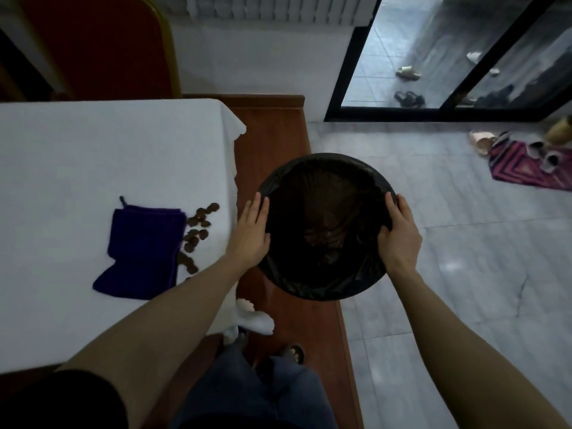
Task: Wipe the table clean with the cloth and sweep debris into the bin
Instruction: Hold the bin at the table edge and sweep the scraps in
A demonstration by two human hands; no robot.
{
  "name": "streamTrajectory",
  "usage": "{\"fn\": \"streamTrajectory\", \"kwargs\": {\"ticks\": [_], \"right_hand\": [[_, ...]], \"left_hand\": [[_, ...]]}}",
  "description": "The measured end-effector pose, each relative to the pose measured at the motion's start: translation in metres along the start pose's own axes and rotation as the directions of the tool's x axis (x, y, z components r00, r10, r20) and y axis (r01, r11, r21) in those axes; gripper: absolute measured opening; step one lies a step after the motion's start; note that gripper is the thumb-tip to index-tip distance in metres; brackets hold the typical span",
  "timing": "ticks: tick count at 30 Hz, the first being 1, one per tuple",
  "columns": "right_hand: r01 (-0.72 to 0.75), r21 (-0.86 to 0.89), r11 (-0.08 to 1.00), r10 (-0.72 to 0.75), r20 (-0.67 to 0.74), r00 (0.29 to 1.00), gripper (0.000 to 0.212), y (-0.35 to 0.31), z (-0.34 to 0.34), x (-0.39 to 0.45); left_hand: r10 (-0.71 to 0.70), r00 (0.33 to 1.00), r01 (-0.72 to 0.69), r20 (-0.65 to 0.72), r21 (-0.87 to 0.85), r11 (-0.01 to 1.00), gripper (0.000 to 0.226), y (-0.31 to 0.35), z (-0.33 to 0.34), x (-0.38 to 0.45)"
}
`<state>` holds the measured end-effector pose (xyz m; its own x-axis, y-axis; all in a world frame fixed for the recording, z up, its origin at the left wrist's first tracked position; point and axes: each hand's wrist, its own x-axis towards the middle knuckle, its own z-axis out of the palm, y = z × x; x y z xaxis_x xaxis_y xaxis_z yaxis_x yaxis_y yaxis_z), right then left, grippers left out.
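A round bin (325,168) lined with a black bag sits just right of the table's edge, over a wooden platform. My left hand (250,233) presses flat against the bin's left rim. On the right rim my right hand (400,233) grips with the thumb inside. On the white-clothed table (77,156) a dark purple cloth (144,249) lies folded. Several brown pieces of debris (196,230) are strewn in a line along the cloth's right side, close to the table's edge.
A red chair (99,44) with a gold frame stands behind the table. The wooden platform (272,134) runs beside the table. Right of it is a tiled floor with a striped mat (523,168), shoes and a sliding glass door (433,57).
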<state>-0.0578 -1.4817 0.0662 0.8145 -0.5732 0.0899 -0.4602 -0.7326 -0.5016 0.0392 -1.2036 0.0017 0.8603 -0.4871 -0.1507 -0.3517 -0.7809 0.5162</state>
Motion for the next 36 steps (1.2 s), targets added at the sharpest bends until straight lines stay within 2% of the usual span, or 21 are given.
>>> {"fn": "streamTrajectory", "kwargs": {"ticks": [4, 7, 10, 16, 18, 24, 30, 36], "right_hand": [[-0.009, -0.019, 1.000, 0.009, -0.022, 1.000, 0.072, -0.018, 0.001, -0.021], [-0.017, -0.038, 0.999, 0.016, -0.030, 0.999, 0.071, -0.024, 0.006, -0.038], [-0.041, -0.053, 0.998, 0.039, -0.038, 0.999, 0.069, -0.026, 0.011, -0.056], [-0.073, -0.099, 0.992, 0.072, -0.012, 0.997, 0.067, -0.040, 0.025, -0.079], [-0.067, -0.102, 0.993, 0.066, -0.013, 0.998, 0.067, -0.044, 0.028, -0.083], [-0.031, -0.097, 0.995, 0.031, -0.001, 1.000, 0.065, -0.052, 0.036, -0.086], [-0.017, -0.090, 0.996, 0.023, 0.057, 0.998, 0.064, -0.049, 0.041, -0.078], [-0.001, -0.064, 0.998, 0.007, 0.104, 0.995, 0.066, -0.049, 0.045, -0.071]], "left_hand": [[0.104, 0.989, -0.103, -0.102, 0.014, 0.995, 0.068, -0.027, -0.039, -0.028], [0.064, 0.975, -0.054, -0.212, 0.054, 0.997, 0.061, -0.065, -0.065, -0.055], [-0.024, 0.950, 0.059, -0.312, 0.102, 0.993, 0.060, -0.109, -0.078, -0.087], [-0.168, 0.965, 0.215, -0.200, 0.241, 0.946, 0.076, -0.161, -0.074, -0.116], [-0.225, 0.959, 0.261, -0.172, 0.220, 0.940, 0.081, -0.162, -0.072, -0.116], [-0.264, 0.946, 0.298, -0.185, 0.188, 0.936, 0.100, -0.148, -0.060, -0.117], [-0.270, 0.920, 0.305, -0.286, 0.085, 0.949, 0.061, -0.124, -0.038, -0.124], [-0.290, 0.883, 0.314, -0.368, 0.005, 0.949, 0.053, -0.105, -0.026, -0.129]]}}
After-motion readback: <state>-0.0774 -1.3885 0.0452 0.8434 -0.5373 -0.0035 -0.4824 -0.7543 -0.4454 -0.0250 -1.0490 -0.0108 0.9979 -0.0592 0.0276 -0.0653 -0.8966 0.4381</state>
